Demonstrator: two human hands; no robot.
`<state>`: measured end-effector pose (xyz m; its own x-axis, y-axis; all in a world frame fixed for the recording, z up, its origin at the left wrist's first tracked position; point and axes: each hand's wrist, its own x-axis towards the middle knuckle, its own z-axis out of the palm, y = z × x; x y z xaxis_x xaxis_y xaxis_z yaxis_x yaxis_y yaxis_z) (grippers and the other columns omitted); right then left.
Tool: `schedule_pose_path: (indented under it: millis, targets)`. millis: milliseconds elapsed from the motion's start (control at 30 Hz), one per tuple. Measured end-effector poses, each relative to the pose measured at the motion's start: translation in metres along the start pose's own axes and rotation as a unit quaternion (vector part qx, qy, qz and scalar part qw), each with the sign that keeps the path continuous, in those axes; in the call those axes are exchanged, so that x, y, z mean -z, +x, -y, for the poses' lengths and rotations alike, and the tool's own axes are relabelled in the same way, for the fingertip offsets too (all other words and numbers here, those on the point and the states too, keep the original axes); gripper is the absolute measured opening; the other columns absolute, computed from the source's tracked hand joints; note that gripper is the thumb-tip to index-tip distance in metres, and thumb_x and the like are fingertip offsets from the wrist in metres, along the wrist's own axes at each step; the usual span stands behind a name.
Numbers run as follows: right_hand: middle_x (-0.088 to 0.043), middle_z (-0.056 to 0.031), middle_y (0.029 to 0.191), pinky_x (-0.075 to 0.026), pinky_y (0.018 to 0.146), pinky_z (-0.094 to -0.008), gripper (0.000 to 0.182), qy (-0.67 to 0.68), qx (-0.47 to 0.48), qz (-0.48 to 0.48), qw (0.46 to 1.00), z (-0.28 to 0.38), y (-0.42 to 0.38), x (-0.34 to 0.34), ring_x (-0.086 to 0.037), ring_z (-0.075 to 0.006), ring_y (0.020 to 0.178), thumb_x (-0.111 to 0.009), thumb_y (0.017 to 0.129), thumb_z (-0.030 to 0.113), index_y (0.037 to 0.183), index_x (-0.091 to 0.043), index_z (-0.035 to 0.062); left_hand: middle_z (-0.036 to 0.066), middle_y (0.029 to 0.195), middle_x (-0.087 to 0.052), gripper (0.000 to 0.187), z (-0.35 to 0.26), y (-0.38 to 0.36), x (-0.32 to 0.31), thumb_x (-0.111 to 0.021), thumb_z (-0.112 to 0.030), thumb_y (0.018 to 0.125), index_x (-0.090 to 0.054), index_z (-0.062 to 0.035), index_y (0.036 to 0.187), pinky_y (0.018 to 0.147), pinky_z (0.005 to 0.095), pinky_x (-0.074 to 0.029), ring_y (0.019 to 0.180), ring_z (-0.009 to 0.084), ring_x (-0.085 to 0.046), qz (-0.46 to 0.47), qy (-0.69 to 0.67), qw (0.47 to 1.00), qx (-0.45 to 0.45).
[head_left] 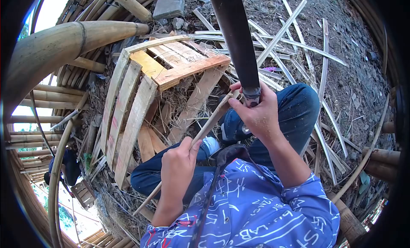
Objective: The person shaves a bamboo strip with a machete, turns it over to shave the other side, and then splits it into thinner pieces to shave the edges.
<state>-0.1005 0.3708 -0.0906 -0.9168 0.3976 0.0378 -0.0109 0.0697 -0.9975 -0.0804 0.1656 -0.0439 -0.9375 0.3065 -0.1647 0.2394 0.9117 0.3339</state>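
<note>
Your left hand (pixel 181 159) is closed around the bamboo strip (pixel 209 125), thumb lying along it, partway down its length. The strip runs on a slant over your lap: its lower end passes beneath your left wrist and out beside it, and its upper end reaches your right hand (pixel 258 113), at the thumb and fingers. That right hand is clamped around the base of the long dark blade (pixel 237 38), which points away from you; the strip's upper end lies just beside this base. Your bent legs (pixel 294 107) are under both hands. On the ground (pixel 341 77), the slatted wooden crate (pixel 194 70) sits beyond your left hand, pale split strips (pixel 299 47) lie crisscrossed to the right of the blade, and a grey block (pixel 169 7) rests past the crate's far side.
</note>
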Motion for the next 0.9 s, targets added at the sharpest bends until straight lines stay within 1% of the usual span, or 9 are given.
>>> schedule_pose_path:
  millis: [167,267,467,567,633,667,767,867,900]
  targets:
    - [-0.065,-0.0021,0.075,-0.045,0.057,-0.0197,0.019,0.051,0.039,-0.041,0.997,-0.017,0.004,-0.009,-0.055,-0.0032,0.062,-0.068,0.075,-0.001,0.092,-0.060,0.0001,0.020,0.054,-0.051,0.036,0.003,0.004,-0.002,-0.052,-0.032,0.095,-0.049,-0.0032,0.073,0.048,0.0465,-0.041,0.057,0.0406,-0.056,0.003,0.009,1.000,-0.004]
    - [-0.066,-0.0032,0.077,-0.046,0.059,-0.0201,0.018,0.026,0.039,-0.028,0.998,-0.013,0.001,-0.005,-0.057,-0.0039,0.064,-0.066,0.076,-0.002,0.092,-0.059,-0.0003,0.020,0.054,-0.051,0.036,0.000,0.001,-0.002,-0.051,-0.031,0.095,-0.049,-0.0029,0.074,0.048,0.0465,-0.041,0.057,0.0410,-0.056,0.013,0.000,1.000,0.009]
    - [-0.065,-0.0031,0.077,-0.045,0.059,-0.0197,0.016,0.114,0.062,-0.076,0.989,-0.020,0.002,-0.013,-0.057,-0.0039,0.064,-0.067,0.076,-0.002,0.090,-0.058,-0.0003,0.021,0.055,-0.050,0.036,-0.001,0.004,-0.005,-0.050,-0.031,0.096,-0.051,-0.0018,0.074,0.049,0.0467,-0.039,0.058,0.0428,-0.054,0.020,-0.065,0.997,0.025]
    - [-0.064,-0.0023,0.077,-0.044,0.057,-0.0195,0.015,0.120,0.037,-0.067,0.990,-0.022,0.005,-0.013,-0.055,-0.0035,0.063,-0.067,0.077,-0.003,0.089,-0.057,0.0000,0.022,0.055,-0.049,0.037,-0.002,0.006,-0.008,-0.050,-0.031,0.096,-0.052,-0.0012,0.074,0.049,0.0467,-0.038,0.058,0.0434,-0.054,0.022,-0.091,0.995,0.028]
    - [-0.064,-0.0023,0.077,-0.043,0.056,-0.0193,0.014,0.116,0.035,-0.066,0.990,-0.021,0.005,-0.014,-0.054,-0.0029,0.061,-0.066,0.078,-0.003,0.089,-0.057,0.0000,0.024,0.057,-0.044,0.037,-0.005,0.008,-0.008,-0.052,-0.027,0.096,-0.051,0.0034,0.076,0.049,0.0424,-0.035,0.057,0.0455,-0.043,0.033,-0.140,0.989,0.046]
    - [-0.063,-0.0009,0.076,-0.041,0.055,-0.0188,0.015,0.112,0.049,-0.080,0.989,-0.020,0.006,-0.015,-0.051,-0.0021,0.060,-0.066,0.078,-0.003,0.091,-0.058,0.0003,0.024,0.057,-0.044,0.037,-0.004,0.008,-0.009,-0.052,-0.027,0.096,-0.051,0.0034,0.076,0.049,0.0424,-0.035,0.057,0.0455,-0.043,0.034,-0.140,0.989,0.046]
    - [-0.058,0.0023,0.073,-0.038,0.054,-0.0179,0.020,0.092,0.048,-0.090,0.990,-0.012,0.003,-0.007,-0.047,-0.0010,0.059,-0.065,0.078,-0.004,0.097,-0.060,0.0010,0.023,0.057,-0.042,0.037,-0.004,0.008,-0.012,-0.052,-0.028,0.096,-0.051,0.0037,0.077,0.049,0.0417,-0.035,0.052,0.0422,-0.044,0.033,-0.152,0.987,0.039]
    - [-0.053,0.0051,0.070,-0.035,0.053,-0.0174,0.026,0.068,0.040,-0.084,0.993,-0.011,0.003,0.006,-0.044,-0.0002,0.058,-0.063,0.078,-0.005,0.104,-0.061,0.0018,0.019,0.052,-0.047,0.037,0.011,0.013,-0.011,-0.050,-0.031,0.096,-0.052,0.0003,0.076,0.047,0.0434,-0.038,0.049,0.0387,-0.053,0.032,-0.148,0.987,0.048]
    - [-0.050,0.0062,0.070,-0.034,0.052,-0.0172,0.029,0.053,0.048,-0.084,0.994,-0.012,0.003,0.013,-0.042,0.0002,0.058,-0.061,0.079,-0.006,0.107,-0.062,0.0023,0.011,0.051,-0.047,0.039,0.021,0.013,-0.013,-0.050,-0.031,0.097,-0.051,-0.0002,0.073,0.044,0.0348,-0.035,0.046,0.0237,-0.047,0.052,-0.227,0.969,0.079]
